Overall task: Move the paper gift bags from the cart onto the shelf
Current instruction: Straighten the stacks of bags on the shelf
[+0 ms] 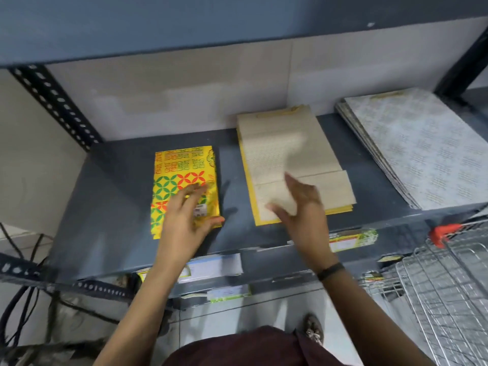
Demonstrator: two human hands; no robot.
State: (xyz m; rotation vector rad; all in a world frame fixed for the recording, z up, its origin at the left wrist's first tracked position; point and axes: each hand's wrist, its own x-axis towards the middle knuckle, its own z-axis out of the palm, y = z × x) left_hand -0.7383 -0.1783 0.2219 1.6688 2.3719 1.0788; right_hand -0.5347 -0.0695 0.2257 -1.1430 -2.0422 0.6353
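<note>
On the grey shelf lie three flat stacks of paper gift bags. A yellow stack with green and red flower print lies at the left. My left hand rests on its near end, fingers spread, thumb at its right edge. A beige stack with yellow edges lies in the middle. Over its near end hovers my right hand, fingers apart and empty. A white and grey patterned stack lies at the right. The wire cart stands at lower right.
A perforated black upright frames the shelf's left side, another upright the right. An upper shelf overhangs. Paper labels hang on the shelf's front edge. Black cables dangle at lower left.
</note>
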